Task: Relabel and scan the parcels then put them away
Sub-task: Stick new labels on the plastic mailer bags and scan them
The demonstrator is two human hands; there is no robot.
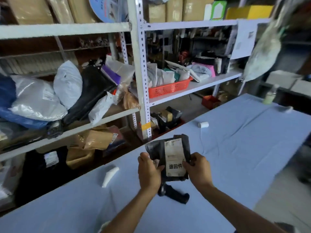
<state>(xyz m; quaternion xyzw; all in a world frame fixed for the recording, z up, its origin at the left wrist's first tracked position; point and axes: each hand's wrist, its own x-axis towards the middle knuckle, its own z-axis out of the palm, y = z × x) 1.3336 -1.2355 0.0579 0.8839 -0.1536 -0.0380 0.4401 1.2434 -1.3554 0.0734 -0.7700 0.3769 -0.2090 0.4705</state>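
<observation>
A small black parcel [156, 148] with a white label [175, 157] on its face is held above the blue-covered table [244, 140]. My left hand [149, 172] grips its left edge, thumb on top. Its lower right corner is pinched by my right hand [198, 169], thumb lying on the label. A black handheld scanner [175, 194] lies on the table just under the parcel, partly hidden by my left wrist.
White metal shelves [139, 64] behind the table hold many bagged parcels and a red basket [170, 88]. A white label roll [203, 124] and a white folded strip [110, 175] lie on the table. A bottle [270, 96] stands at the far right.
</observation>
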